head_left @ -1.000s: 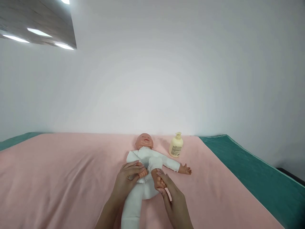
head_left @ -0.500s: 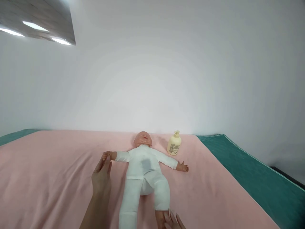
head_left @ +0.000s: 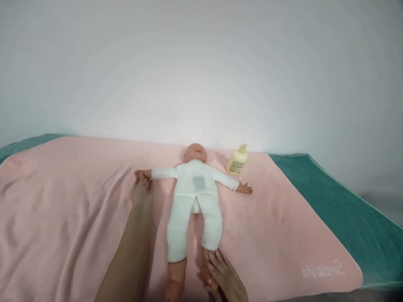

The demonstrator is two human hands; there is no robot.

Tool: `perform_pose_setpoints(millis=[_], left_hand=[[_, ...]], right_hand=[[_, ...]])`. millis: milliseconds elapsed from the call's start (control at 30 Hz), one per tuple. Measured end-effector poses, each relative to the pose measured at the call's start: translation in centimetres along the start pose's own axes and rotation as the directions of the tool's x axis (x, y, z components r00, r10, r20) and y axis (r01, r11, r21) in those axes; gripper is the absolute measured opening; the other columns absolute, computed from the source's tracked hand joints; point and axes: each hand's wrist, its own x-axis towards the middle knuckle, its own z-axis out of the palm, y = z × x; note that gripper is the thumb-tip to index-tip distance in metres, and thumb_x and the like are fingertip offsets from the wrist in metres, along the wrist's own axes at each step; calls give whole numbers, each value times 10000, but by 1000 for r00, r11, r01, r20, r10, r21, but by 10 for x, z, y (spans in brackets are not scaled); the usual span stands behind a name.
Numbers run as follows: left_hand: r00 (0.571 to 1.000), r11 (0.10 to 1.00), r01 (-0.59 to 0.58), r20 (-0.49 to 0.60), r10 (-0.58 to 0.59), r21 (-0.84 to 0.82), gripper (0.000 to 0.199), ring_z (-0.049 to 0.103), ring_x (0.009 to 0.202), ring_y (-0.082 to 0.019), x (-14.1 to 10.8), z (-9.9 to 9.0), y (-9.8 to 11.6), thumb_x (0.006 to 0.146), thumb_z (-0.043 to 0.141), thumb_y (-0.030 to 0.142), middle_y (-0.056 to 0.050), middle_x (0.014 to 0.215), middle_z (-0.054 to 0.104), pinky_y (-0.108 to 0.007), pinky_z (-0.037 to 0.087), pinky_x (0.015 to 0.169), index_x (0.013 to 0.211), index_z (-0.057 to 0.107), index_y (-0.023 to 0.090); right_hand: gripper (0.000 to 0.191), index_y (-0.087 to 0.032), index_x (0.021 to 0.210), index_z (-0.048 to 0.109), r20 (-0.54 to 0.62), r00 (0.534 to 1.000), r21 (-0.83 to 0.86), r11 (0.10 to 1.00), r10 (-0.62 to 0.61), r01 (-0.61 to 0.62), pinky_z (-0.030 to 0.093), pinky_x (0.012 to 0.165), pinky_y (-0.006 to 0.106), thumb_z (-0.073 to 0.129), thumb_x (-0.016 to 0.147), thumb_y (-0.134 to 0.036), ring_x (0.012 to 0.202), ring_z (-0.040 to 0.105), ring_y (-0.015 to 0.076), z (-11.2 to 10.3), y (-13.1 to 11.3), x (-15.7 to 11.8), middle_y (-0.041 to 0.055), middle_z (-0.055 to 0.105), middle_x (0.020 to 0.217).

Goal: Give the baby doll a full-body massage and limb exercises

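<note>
A baby doll [head_left: 197,180] in a white cloth suit lies on its back, arms spread and legs pointing toward me. A greyish patch shows on its chest. On the left, my left hand [head_left: 141,192] is closed around the doll's small hand, at the end of its outstretched arm. Lower down, my right hand [head_left: 226,274] wraps the doll's foot and ankle on the right side, its fingers lying over them and the thumb partly hidden. The doll's other foot [head_left: 174,279] rests free beside it.
A pale yellow pump bottle [head_left: 237,161] stands to the right of the doll's head. Under everything spreads a pink blanket [head_left: 277,235], wrinkled at left, with white lettering near its right corner. Green padding [head_left: 343,214] shows beyond its edges. A white wall [head_left: 201,75] rises behind.
The view has tilted down, so the doll, bottle and blanket sit higher and both doll feet now show. My hands stay at the same doll hand and leg.
</note>
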Motion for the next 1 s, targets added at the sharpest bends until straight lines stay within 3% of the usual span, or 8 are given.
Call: perform_pose_setpoints(millis=[100, 200, 400, 500, 633, 800, 900, 1000], left_hand=[[998, 999, -46, -48, 45, -17, 240, 634, 1054, -106, -7, 7, 1, 838, 679, 260, -21, 1125, 653, -234, 512, 949, 1076, 656, 246], [988, 988, -154, -12, 154, -2, 291, 602, 1130, -131, -20, 17, 5, 764, 749, 247, -21, 1168, 651, -254, 468, 1013, 1048, 690, 226], [854, 882, -435, 393, 340, 180, 375, 660, 1023, -240, -52, 30, 9, 648, 811, 242, -60, 1020, 726, -403, 499, 979, 1008, 734, 175], [718, 776, -585, 594, 362, 234, 281, 669, 983, -239, -62, 31, 4, 640, 810, 249, -54, 964, 739, -404, 513, 940, 911, 755, 198], [427, 549, -817, 825, 370, 176, 114, 659, 1000, -223, -64, 31, -3, 712, 747, 227, -40, 920, 748, -400, 493, 941, 821, 763, 253], [183, 337, -939, 934, 307, 74, 144, 664, 956, -211, -62, 34, -5, 771, 657, 148, -26, 909, 753, -392, 486, 883, 771, 750, 258], [150, 312, -949, 943, 296, 53, 156, 661, 955, -205, -64, 35, -7, 794, 647, 150, -17, 911, 752, -393, 473, 886, 761, 748, 264], [242, 404, -910, 913, 327, 96, 130, 654, 989, -202, -65, 34, -6, 788, 674, 165, -25, 945, 748, -387, 473, 921, 825, 755, 259]], right_hand=[[484, -169, 1413, 428, 32, 999, 6, 1000, 29, -29, 506, 997, 388, 524, 939, -193, 1153, 599, 228, 0, -6, -3, 96, 670, 1180], [464, -195, 1412, 434, -12, 1000, 22, 1000, 9, -9, 521, 971, 318, 501, 954, -194, 1114, 624, 199, 1, -5, 2, 73, 695, 1133], [468, -284, 1422, 407, -120, 976, 63, 982, 182, -176, 507, 998, 342, 459, 964, -204, 1189, 574, 195, -1, 8, 26, 31, 615, 1284], [479, -259, 1425, 401, -111, 962, 83, 966, 251, -243, 493, 1019, 392, 450, 957, -167, 1277, 491, 221, -8, 13, 56, 55, 568, 1344], [484, -276, 1417, 401, -108, 946, 162, 945, 305, -286, 449, 1068, 431, 445, 954, -142, 1308, 462, 221, -8, 22, 102, 48, 545, 1370], [457, -257, 1413, 413, -65, 944, 198, 931, 324, -306, 405, 1103, 458, 441, 964, -181, 1309, 464, 233, 4, 32, 133, 63, 542, 1371], [447, -260, 1403, 426, -47, 943, 208, 926, 331, -315, 399, 1106, 457, 449, 962, -191, 1310, 463, 233, 5, 33, 134, 59, 540, 1373], [451, -276, 1394, 431, -38, 943, 213, 925, 331, -316, 397, 1109, 451, 457, 956, -174, 1320, 450, 224, 0, 28, 126, 44, 544, 1371]])
